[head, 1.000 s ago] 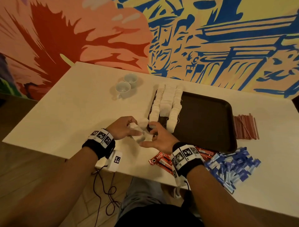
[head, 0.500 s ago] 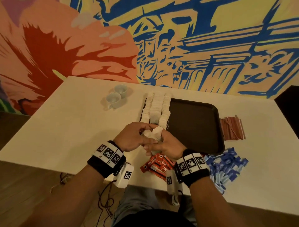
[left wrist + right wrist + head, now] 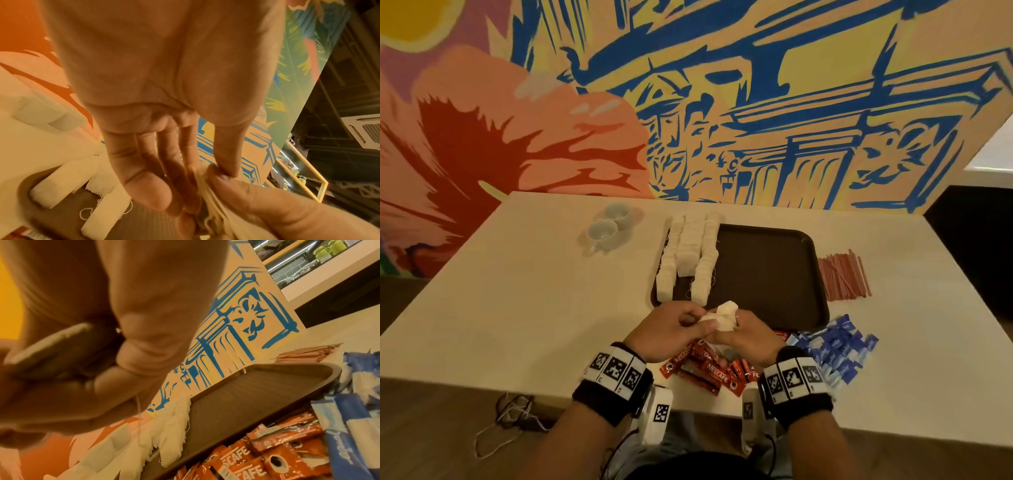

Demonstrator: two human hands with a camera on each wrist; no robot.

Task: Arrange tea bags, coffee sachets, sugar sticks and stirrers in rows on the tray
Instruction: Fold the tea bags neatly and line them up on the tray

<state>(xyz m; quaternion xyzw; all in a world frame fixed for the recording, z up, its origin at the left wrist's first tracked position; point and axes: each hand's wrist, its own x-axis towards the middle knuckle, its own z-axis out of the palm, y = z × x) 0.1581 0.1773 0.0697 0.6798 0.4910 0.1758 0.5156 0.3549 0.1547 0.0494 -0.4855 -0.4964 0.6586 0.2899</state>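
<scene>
In the head view, low and centre, our left hand (image 3: 671, 329) and right hand (image 3: 743, 334) meet just below the near-left corner of the tray (image 3: 767, 270), both pinching a small bunch of tea bags (image 3: 722, 317) between them. Three rows of tea bags (image 3: 690, 253) already run up the tray's left side; the coffee sachets (image 3: 709, 371) lie under our wrists, the sugar sticks (image 3: 835, 349) at lower right, the stirrers (image 3: 842, 275) right of the tray, all off it. The middle row looks shortest at the near end, so we would separate one bag at a time, keep its string clear, and lay it overlapping the last, edges in line. The table (image 3: 534, 291) is pale and plain, with two cups (image 3: 607, 224) in the upper left part and a bright mural on the wall behind. In the left wrist view, thumb and fingers (image 3: 226, 155) pinch the top of the bunch while the other hand's thumb presses it from the lower right; loose strings trail on the tray at bottom left. In the right wrist view, the fingers (image 3: 144, 344) curl round a bag at left, a thread hanging down; the tray floor to the right is bare.
</scene>
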